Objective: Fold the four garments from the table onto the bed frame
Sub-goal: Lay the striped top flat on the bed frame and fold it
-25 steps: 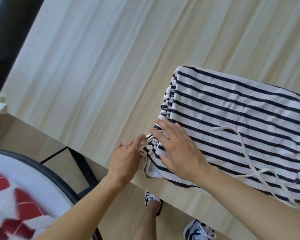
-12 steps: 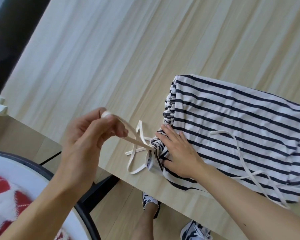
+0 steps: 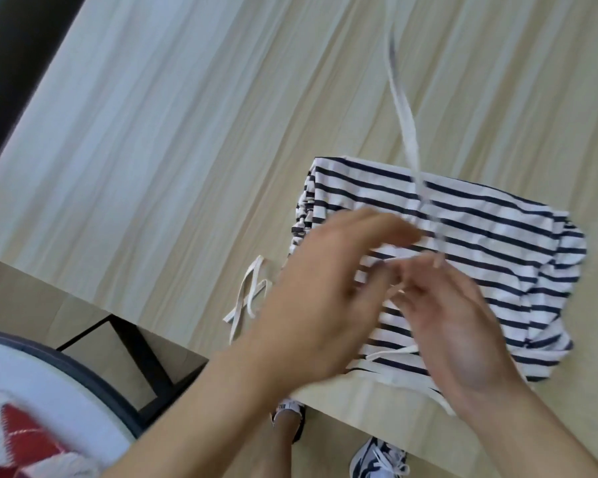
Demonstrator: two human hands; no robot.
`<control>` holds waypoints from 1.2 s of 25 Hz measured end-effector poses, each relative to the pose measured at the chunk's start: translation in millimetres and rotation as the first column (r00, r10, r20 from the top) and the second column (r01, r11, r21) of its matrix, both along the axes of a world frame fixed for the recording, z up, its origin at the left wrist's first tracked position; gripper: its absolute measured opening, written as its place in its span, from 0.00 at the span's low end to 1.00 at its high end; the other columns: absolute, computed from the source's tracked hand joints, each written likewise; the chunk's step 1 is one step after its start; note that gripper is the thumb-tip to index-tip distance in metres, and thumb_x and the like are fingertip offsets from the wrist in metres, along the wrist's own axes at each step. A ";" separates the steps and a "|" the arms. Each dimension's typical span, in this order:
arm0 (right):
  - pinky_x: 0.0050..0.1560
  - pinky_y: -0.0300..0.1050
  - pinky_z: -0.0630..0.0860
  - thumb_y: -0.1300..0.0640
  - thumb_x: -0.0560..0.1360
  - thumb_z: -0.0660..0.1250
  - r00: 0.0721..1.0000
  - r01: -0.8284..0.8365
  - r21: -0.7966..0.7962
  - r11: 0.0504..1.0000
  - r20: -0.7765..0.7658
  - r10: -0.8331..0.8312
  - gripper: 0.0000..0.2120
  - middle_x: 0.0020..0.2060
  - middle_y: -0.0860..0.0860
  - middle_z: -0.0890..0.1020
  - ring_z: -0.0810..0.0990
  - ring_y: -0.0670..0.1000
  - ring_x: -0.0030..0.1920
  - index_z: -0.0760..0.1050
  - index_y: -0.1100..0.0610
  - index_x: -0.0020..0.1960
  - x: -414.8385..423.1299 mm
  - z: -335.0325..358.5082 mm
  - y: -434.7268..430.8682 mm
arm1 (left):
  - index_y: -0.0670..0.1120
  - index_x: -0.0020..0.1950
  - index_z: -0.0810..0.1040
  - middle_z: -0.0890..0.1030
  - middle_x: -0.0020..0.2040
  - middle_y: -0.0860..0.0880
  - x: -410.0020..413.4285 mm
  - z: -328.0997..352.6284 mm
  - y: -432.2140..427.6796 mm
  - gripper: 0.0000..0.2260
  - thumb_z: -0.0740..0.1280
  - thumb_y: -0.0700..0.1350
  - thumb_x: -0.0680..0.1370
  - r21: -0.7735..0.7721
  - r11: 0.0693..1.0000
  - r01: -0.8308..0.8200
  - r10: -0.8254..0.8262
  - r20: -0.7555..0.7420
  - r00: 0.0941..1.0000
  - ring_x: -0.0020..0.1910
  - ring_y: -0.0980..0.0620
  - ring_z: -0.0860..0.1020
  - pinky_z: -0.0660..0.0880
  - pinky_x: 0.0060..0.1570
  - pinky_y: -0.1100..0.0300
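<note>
A folded white garment with dark blue stripes [image 3: 480, 236] lies on the pale wooden slatted surface [image 3: 187, 132], near its front edge. My right hand [image 3: 456, 332] is over the garment's near side and pinches a white drawstring [image 3: 403, 112], which rises steeply up and away past the top of the view. My left hand [image 3: 325, 298] is blurred and hovers over the garment's left end with its fingers stretched toward the right hand. A second drawstring end [image 3: 247, 294] lies loose on the wood, left of the garment.
A round white table with a dark rim [image 3: 59, 367] stands at the lower left, with a red and white garment [image 3: 25, 436] on it. My shoes [image 3: 377, 460] show on the floor below the wooden edge. A dark strip [image 3: 11, 63] borders the upper left.
My left hand let go of the left drawstring, which now lies on the wood, and moved right over the garment. My right hand lifted off the cloth and took the other drawstring.
</note>
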State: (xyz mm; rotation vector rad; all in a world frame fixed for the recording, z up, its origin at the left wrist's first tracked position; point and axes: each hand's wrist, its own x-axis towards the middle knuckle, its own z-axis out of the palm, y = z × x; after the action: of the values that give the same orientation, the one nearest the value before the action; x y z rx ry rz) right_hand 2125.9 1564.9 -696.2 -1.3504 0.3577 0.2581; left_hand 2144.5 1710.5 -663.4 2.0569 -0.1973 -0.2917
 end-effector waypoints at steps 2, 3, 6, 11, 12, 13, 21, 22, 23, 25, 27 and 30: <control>0.64 0.53 0.73 0.53 0.76 0.67 0.951 0.002 -0.123 0.992 -0.306 -0.039 0.09 0.45 0.55 0.85 0.84 0.52 0.53 0.82 0.56 0.41 0.3 -10.8 -57.5 | 0.49 0.58 0.80 0.82 0.56 0.56 -13.4 -57.8 9.7 0.11 0.62 0.40 0.81 0.104 0.940 -0.326 0.341 -0.199 0.919 0.56 0.58 0.79 0.77 0.58 0.54; 0.65 0.53 0.73 0.52 0.77 0.67 0.906 -0.040 -0.182 0.982 -0.422 -0.042 0.09 0.48 0.54 0.86 0.83 0.52 0.56 0.82 0.57 0.45 -5.4 -28.9 -81.0 | 0.48 0.60 0.79 0.80 0.58 0.54 -22.0 -88.6 17.3 0.09 0.63 0.43 0.82 0.240 0.875 -0.422 0.478 -0.283 0.831 0.57 0.55 0.79 0.78 0.59 0.52; 0.69 0.54 0.70 0.48 0.78 0.69 0.750 -0.269 -0.387 0.882 -0.659 -0.061 0.17 0.62 0.51 0.81 0.76 0.52 0.65 0.77 0.52 0.64 -32.7 -66.7 -110.0 | 0.46 0.69 0.71 0.72 0.67 0.45 -48.4 -160.3 32.2 0.22 0.68 0.53 0.79 0.614 0.708 -0.348 0.643 -0.357 0.678 0.65 0.45 0.71 0.72 0.64 0.48; 0.59 0.48 0.66 0.49 0.79 0.67 0.776 -0.301 -0.455 0.838 -0.628 -0.062 0.27 0.68 0.48 0.70 0.71 0.51 0.64 0.64 0.49 0.75 -47.6 -92.0 -88.8 | 0.47 0.56 0.72 0.77 0.54 0.44 -60.2 -190.0 42.0 0.08 0.67 0.47 0.80 0.692 0.580 -0.430 0.747 -0.240 0.619 0.50 0.43 0.75 0.70 0.44 0.50; 0.59 0.47 0.66 0.49 0.78 0.68 0.804 -0.344 -0.509 0.789 -0.594 -0.033 0.28 0.71 0.48 0.68 0.70 0.51 0.68 0.63 0.49 0.75 -48.7 -95.7 -81.5 | 0.46 0.51 0.73 0.79 0.48 0.45 -59.1 -189.6 44.4 0.03 0.64 0.45 0.81 0.679 0.579 -0.451 0.751 -0.229 0.619 0.45 0.44 0.75 0.68 0.41 0.51; 0.60 0.46 0.67 0.50 0.78 0.68 0.837 -0.383 -0.584 0.715 -0.547 0.002 0.29 0.74 0.48 0.64 0.69 0.52 0.70 0.62 0.50 0.76 -46.1 -98.0 -74.1 | 0.45 0.47 0.73 0.78 0.42 0.45 -57.6 -184.5 46.3 0.06 0.62 0.46 0.82 0.659 0.574 -0.486 0.759 -0.207 0.617 0.42 0.43 0.74 0.66 0.39 0.52; 0.66 0.55 0.71 0.56 0.77 0.68 0.936 -0.350 -0.877 0.329 -0.342 0.083 0.15 0.64 0.52 0.73 0.74 0.55 0.64 0.79 0.54 0.63 15.3 -155.6 -88.8 | 0.47 0.39 0.75 0.75 0.34 0.51 -17.9 -80.0 62.1 0.14 0.62 0.45 0.84 0.012 0.390 -0.921 0.892 -0.253 0.374 0.33 0.56 0.72 0.69 0.41 0.55; 0.64 0.55 0.72 0.57 0.77 0.68 0.947 -0.322 -0.895 0.310 -0.308 0.096 0.12 0.58 0.51 0.77 0.77 0.55 0.60 0.81 0.55 0.59 18.2 -156.1 -93.9 | 0.49 0.39 0.76 0.77 0.34 0.52 -11.8 -64.9 59.7 0.13 0.63 0.43 0.83 -0.058 0.390 -0.919 0.873 -0.293 0.390 0.34 0.56 0.74 0.70 0.42 0.57; 0.62 0.54 0.72 0.58 0.76 0.68 0.959 -0.281 -0.914 0.294 -0.255 0.126 0.09 0.54 0.50 0.79 0.78 0.54 0.57 0.82 0.55 0.56 19.6 -155.0 -97.3 | 0.51 0.39 0.78 0.79 0.35 0.54 -6.2 -49.2 55.7 0.12 0.64 0.43 0.82 -0.130 0.435 -0.891 0.842 -0.292 0.454 0.35 0.56 0.75 0.70 0.43 0.59; 0.59 0.51 0.71 0.59 0.76 0.69 0.964 -0.203 -0.930 0.306 -0.136 0.227 0.05 0.47 0.47 0.81 0.79 0.51 0.52 0.84 0.55 0.49 17.5 -144.7 -103.5 | 0.52 0.40 0.78 0.81 0.36 0.56 2.8 -24.1 39.5 0.12 0.65 0.41 0.82 -0.297 0.582 -0.757 0.738 -0.198 0.645 0.38 0.55 0.77 0.71 0.42 0.62; 0.57 0.49 0.71 0.57 0.76 0.70 0.931 -0.215 -0.894 0.394 -0.066 0.360 0.05 0.42 0.45 0.82 0.79 0.47 0.47 0.83 0.54 0.44 9.9 -128.9 -105.3 | 0.47 0.43 0.75 0.81 0.39 0.55 11.4 -11.9 9.7 0.10 0.63 0.38 0.83 -0.453 0.714 -0.535 0.563 -0.083 0.822 0.40 0.53 0.78 0.72 0.41 0.63; 0.57 0.45 0.71 0.54 0.75 0.70 0.854 -0.349 -0.820 0.454 -0.079 0.514 0.05 0.41 0.41 0.82 0.79 0.41 0.48 0.81 0.51 0.41 -14.2 -113.7 -106.9 | 0.41 0.47 0.75 0.81 0.42 0.45 25.2 -19.3 -48.1 0.06 0.63 0.38 0.84 -0.365 0.885 -0.287 0.309 0.001 0.951 0.42 0.44 0.80 0.75 0.39 0.56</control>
State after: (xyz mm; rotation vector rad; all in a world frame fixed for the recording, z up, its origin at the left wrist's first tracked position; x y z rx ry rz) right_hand 2111.7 1458.0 -809.9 -2.3996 -0.0859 0.4213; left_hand 2169.7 1662.4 -682.7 1.6974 0.0330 0.0006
